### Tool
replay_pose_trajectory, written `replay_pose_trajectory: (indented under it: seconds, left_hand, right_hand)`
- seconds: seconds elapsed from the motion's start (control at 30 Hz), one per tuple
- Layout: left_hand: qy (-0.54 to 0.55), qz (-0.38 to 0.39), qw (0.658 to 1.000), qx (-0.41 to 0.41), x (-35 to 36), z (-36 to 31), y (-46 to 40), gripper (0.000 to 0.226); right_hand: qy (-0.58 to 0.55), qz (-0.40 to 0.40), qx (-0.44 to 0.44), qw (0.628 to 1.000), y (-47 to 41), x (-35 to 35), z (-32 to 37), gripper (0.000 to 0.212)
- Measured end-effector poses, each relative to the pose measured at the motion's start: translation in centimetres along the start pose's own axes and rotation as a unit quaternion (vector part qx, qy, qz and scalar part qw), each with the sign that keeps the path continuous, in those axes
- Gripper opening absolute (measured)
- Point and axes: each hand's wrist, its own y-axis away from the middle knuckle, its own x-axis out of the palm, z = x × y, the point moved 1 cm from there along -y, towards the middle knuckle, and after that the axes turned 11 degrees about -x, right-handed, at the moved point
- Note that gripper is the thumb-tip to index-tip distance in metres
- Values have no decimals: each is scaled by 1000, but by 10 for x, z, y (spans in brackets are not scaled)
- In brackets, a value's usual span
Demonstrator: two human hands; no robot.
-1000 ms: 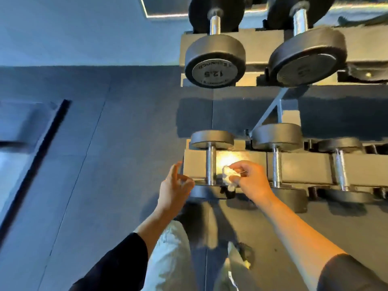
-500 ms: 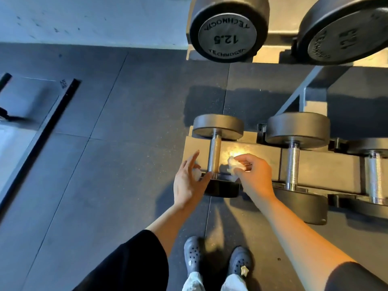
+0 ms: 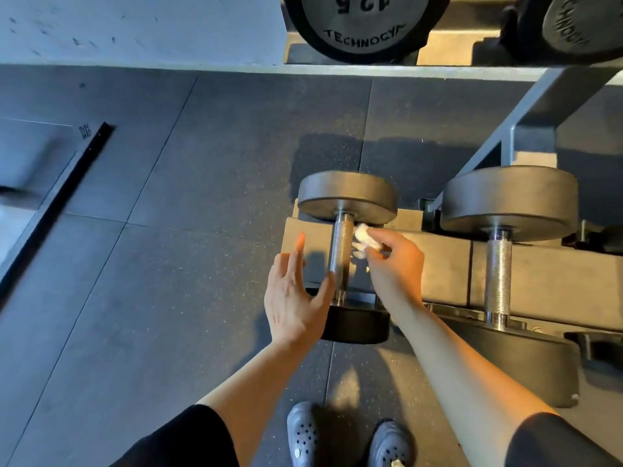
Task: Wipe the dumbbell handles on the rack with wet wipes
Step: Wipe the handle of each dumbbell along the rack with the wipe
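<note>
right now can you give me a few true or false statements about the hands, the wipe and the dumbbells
1. The right hand pinches a white wet wipe beside the leftmost lower dumbbell's handle. True.
2. The left hand grips that handle fully. False: its fingers are straight and spread, just left of the handle.
3. The upper dumbbell reads 12.5. True.
4. The wipe lies on the floor. False: the right hand holds it at the handle.
5. The person is barefoot. False: dark perforated clogs show.
</note>
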Motion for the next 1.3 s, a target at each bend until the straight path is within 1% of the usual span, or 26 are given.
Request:
replay_pose_trajectory:
  seconds: [0.13, 0.27, 0.37, 0.47, 0.63, 0.73, 0.8, 0.87, 0.93, 0.97, 1.0, 1.03, 1.1, 1.17, 1.3]
  left_hand:
    - [5, 6, 1000, 5, 3, 5, -3, 79]
    - [18, 0, 1000, 11, 4, 7, -4, 76]
    - [26, 0, 1000, 11, 3, 6, -4, 75]
    - [22, 3, 1000, 9, 2, 7, -4, 76]
    - [20, 10, 1000, 5, 1, 4, -3, 77]
    - [21, 12, 1000, 3, 1, 4, -2, 76]
    - [21, 13, 1000, 3, 1, 4, -2, 76]
    - [20, 13, 1000, 4, 1, 4, -2, 75]
    - [18, 12, 1000, 7, 1, 4, -1, 75]
    - [18, 11, 1000, 8, 1, 4, -1, 76]
    - [19, 10, 1000, 7, 1, 4, -1, 75]
    - [21, 8, 1000, 6, 2, 5, -1, 75]
    - [24, 4, 1000, 8, 2, 5, 0, 75]
    - [27, 4, 1000, 9, 2, 4, 0, 76]
    - [31, 5, 999, 11, 1, 3, 0, 77]
  right_hand:
    - [-34, -29, 6, 999, -19, 14, -3, 31]
    - [-59, -20, -7, 998, -21, 24, -8, 25]
    - [-75, -10, -10, 997, -17, 24, -10, 29]
    - [-64, 35, -26, 997, -7, 16, -8, 32]
    - [-49, 150, -35, 987, 12, 2, -8, 17]
    - [-42, 194, -3, 980, 23, -2, -6, 25]
    - [-35, 219, 7, 975, 25, -4, -4, 25]
    - [-45, 205, -2, 978, 23, -5, -1, 21]
    - [-57, 119, -24, 991, 17, -5, 1, 12]
    - [-42, 69, -40, 996, 10, -3, 2, 9]
    - [-20, 29, -56, 998, 4, -1, 4, 11]
    - [-3, 8, -72, 997, -4, 1, 7, 16]
    - [22, 11, -116, 993, -17, 9, 9, 21]
    - [67, 32, -154, 985, -22, 16, 10, 19]
    - [108, 46, -173, 978, -19, 20, 10, 16]
